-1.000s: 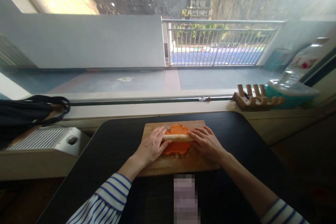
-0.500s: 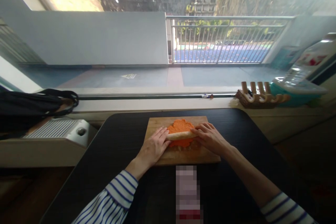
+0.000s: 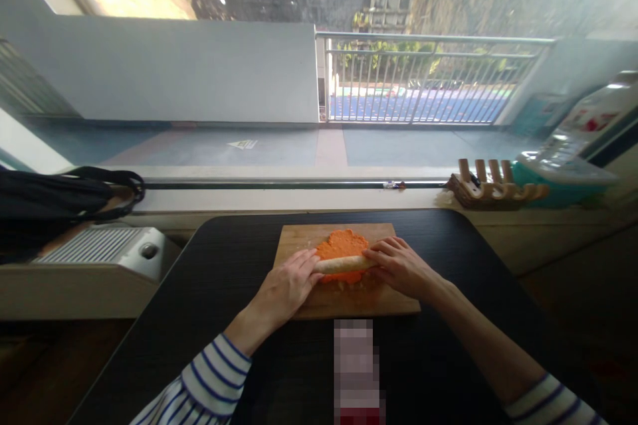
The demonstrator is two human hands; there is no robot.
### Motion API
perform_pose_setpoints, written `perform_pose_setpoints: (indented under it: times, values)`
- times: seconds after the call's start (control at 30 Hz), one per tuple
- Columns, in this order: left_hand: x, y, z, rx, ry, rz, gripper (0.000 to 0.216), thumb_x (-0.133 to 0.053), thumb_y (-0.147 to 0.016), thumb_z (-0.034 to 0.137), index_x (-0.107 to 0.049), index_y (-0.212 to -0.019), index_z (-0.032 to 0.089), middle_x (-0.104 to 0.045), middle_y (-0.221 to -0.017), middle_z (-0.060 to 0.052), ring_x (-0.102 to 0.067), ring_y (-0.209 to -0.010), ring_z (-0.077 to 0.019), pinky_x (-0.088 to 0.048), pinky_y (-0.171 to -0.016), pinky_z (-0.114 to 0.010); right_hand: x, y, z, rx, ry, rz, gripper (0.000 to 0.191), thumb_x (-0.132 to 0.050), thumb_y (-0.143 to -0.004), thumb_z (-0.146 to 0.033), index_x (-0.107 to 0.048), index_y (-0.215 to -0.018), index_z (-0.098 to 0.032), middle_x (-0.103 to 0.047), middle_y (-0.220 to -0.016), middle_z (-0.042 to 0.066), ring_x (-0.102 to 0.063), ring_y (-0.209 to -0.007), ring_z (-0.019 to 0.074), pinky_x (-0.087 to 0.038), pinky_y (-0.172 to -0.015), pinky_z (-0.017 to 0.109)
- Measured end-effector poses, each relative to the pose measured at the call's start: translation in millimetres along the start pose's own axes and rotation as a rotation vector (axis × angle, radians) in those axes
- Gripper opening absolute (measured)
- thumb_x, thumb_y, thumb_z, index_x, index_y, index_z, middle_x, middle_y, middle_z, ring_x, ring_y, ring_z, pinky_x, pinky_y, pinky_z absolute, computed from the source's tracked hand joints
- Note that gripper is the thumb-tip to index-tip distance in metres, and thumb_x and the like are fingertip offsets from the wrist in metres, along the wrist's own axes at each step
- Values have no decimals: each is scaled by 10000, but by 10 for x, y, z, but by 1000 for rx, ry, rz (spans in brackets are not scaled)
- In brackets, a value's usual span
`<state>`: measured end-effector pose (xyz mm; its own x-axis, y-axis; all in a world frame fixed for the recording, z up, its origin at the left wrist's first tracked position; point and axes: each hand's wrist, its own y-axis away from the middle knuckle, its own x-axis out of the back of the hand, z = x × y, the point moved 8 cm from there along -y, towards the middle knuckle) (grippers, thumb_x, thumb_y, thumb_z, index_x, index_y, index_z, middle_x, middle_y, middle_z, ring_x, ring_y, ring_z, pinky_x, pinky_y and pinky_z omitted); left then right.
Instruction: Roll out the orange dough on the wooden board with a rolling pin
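Note:
A flat sheet of orange dough (image 3: 343, 243) with ragged edges lies on a wooden cutting board (image 3: 299, 236). Across the dough rests a pale wooden rolling pin (image 3: 343, 265), lying roughly level from side to side. My left hand (image 3: 294, 277) is closed on the pin's left end, fingers pointing forward. On the right end, my right hand (image 3: 399, 265) grips the pin with bent fingers. Both hands partly hide the pin's ends and the dough's sides. A few small crumbs of dough show on the board near the pin.
The board lies on a dark table (image 3: 224, 252) against the windowsill (image 3: 299, 199). On the sill at right stand a rack of wooden pieces (image 3: 491, 189), a teal container (image 3: 573, 179) and a clear bottle (image 3: 583, 119). At left are a black bag (image 3: 54, 192) and a white heater (image 3: 109, 252).
The rolling pin and both hands have shifted slightly toward me, so more of the orange dough shows beyond the pin and less on my side.

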<state>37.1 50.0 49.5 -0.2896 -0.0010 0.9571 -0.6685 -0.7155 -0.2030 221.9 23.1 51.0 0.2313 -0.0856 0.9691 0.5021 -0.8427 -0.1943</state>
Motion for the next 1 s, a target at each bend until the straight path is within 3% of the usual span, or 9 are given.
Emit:
perform_pose_setpoints:
  times: [0.13,0.23,0.37,0.57,0.8,1.0]
  values:
    - [-68,-11,-43,-5,-47,2,321,-466,-936,272,-593,-1188,120,-601,-1290,-132,-538,-1221,-233,-437,-1044,-405,-25,-70,-79,-19,-21,20,338,-493,-934,-360,-562,-1231,-214,-610,-1219,88,-505,-1145,229,-377,-1002,426]
    - [-136,-5,-33,-17,-84,54,399,-414,-958,328,-557,-1244,90,-589,-1299,-161,-528,-1235,-251,-417,-1060,-439,-83,-157,-61,-96,26,40,493,-426,-950,-445,-449,-1361,-174,-521,-1363,124,-423,-1269,265,-248,-1092,532]
    - [-162,41,13,-23,-171,138,507,-330,-978,388,-502,-1302,38,-498,-1379,-204,-455,-1297,-284,-407,-1067,-458,-170,-319,25,-162,117,23,502,-337,-973,-464,-433,-1385,-192,-515,-1381,110,-386,-1311,277,-109,-1118,591]
    - [-169,-22,-33,48,-226,156,605,-295,-973,459,-483,-1320,1,-457,-1406,-214,-395,-1331,-316,-400,-1075,-446,-215,-588,196,-194,141,-26,491,-276,-980,-486,-498,-1336,-231,-515,-1384,96,-376,-1326,272,-144,-1109,579]
    - [-202,-178,-190,135,-204,138,660,-246,-971,492,-503,-1303,-18,-490,-1376,-226,-424,-1315,-314,-414,-1063,-441,-240,-842,325,-189,109,-43,414,-296,-985,-382,-526,-1298,-240,-505,-1392,86,-371,-1329,259,-149,-1107,589]
    - [-211,-268,-346,189,-159,166,635,-237,-978,470,-527,-1286,-4,-535,-1336,-217,-466,-1288,-293,-406,-1071,-440,-266,-1121,447,-213,45,-78,307,-349,-945,-255,-597,-1125,-226,-616,-1229,82,-414,-1283,232,-192,-1080,602]
